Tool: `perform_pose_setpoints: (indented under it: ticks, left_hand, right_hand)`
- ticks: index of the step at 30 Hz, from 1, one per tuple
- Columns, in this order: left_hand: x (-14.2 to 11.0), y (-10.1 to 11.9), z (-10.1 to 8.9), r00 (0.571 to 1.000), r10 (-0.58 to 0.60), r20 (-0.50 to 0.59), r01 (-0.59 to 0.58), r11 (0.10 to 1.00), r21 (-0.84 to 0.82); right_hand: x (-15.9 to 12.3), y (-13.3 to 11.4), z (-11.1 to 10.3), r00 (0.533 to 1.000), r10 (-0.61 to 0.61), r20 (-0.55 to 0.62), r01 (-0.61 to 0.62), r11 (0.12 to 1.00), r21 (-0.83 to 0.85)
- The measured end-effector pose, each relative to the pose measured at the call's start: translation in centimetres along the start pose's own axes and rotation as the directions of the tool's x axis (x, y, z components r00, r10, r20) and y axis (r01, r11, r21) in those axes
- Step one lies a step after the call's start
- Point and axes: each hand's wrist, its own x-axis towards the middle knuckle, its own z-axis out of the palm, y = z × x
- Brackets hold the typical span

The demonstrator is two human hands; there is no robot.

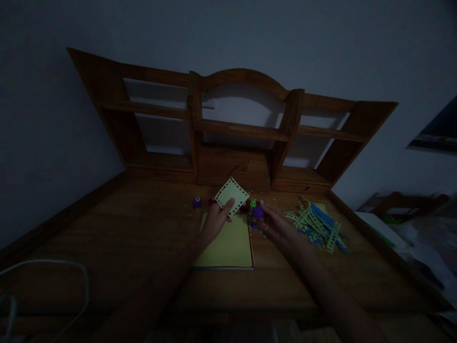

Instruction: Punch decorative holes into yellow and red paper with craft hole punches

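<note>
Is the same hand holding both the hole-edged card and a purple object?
No, the left hand holds the hole-edged card, while the right hand holds the purple object.

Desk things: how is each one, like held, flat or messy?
Left hand: gripping the card
Card: raised, holes along visible edges
Right hand: holding the purple punch
Purple punch: held
Paper stack: lying flat
Paper strips: heaped, hole-punched
White cord: curved
</note>
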Motion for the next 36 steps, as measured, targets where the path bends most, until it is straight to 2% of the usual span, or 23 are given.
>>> perform_pose_setpoints:
  ticks: [8, 12, 17, 26, 36]
  left_hand:
    - [-0.1, 0.2, 0.0, 1.000, 0.012, -0.011, -0.012, 1.000, -0.011]
    - [-0.1, 0.1, 0.0, 1.000, 0.006, -0.004, -0.006, 1.000, -0.020]
    - [0.0, -0.1, 0.0, 1.000, 0.003, -0.001, -0.003, 1.000, -0.011]
    - [0.0, 0.0, -0.1, 1.000, 0.005, 0.008, -0.005, 1.000, 0.010]
    - [-0.2, 0.3, -0.1, 1.000, 0.005, 0.002, -0.005, 1.000, 0.023]
  right_hand:
    - [0.0, -1.3, -0.3, 0.990, 0.135, 0.039, -0.140, 0.961, 0.236]
    - [-0.1, -1.9, 0.1, 0.986, 0.157, 0.058, -0.167, 0.937, 0.305]
    - [-0.2, -2.1, 0.3, 0.983, 0.182, 0.027, -0.182, 0.940, 0.290]
    - [0.3, -1.5, -0.7, 0.980, 0.183, -0.076, -0.157, 0.950, 0.268]
    - [0.1, -1.2, -0.3, 0.994, 0.095, -0.053, -0.085, 0.983, 0.165]
